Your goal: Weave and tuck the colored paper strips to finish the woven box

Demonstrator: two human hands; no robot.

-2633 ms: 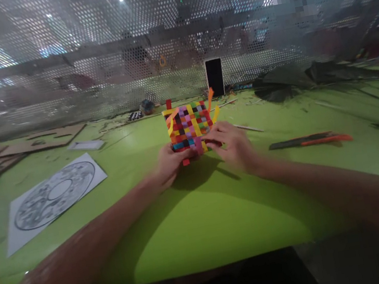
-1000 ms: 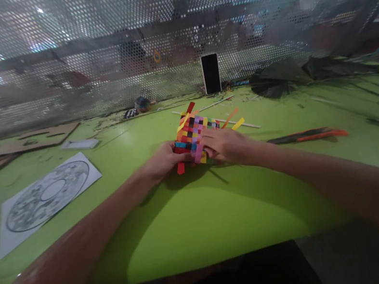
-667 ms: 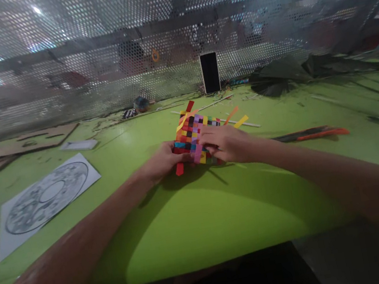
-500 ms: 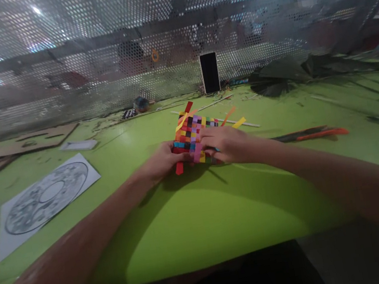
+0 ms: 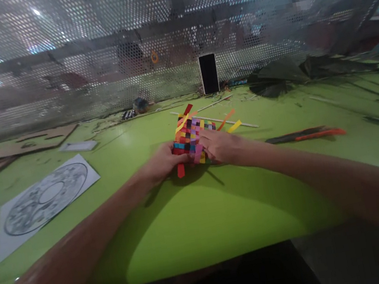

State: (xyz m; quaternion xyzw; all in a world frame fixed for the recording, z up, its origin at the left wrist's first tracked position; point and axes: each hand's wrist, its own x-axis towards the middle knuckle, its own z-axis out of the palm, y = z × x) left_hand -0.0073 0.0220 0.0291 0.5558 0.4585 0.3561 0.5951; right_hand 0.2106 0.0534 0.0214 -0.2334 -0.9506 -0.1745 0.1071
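A small woven piece of coloured paper strips (image 5: pixel 185 135), in red, orange, yellow, purple, blue and black, sits between my hands above the green table. Loose strip ends stick out from it: a red one at the top, another red one at the lower left, orange and yellow ones at the right. My left hand (image 5: pixel 164 160) grips its left lower edge, with the thumb on the front and the other fingers behind. My right hand (image 5: pixel 222 145) is on its right side, fingers bent over the weave near a pink strip; the fingertips are partly hidden.
On the green table (image 5: pixel 203 222) a paper with a printed ring (image 5: pixel 48 196) lies at left, near cardboard (image 5: pixel 33 142) and a small white tray (image 5: pixel 78 146). A phone (image 5: pixel 209 74) stands against the perforated screen. Dark leaves (image 5: pixel 280 74) and orange-handled scissors (image 5: pixel 320 132) lie at right.
My right hand has shifted slightly left over the weave, its fingers moving closer to the pink strip. My left hand keeps its hold. The whole view has shifted a little.
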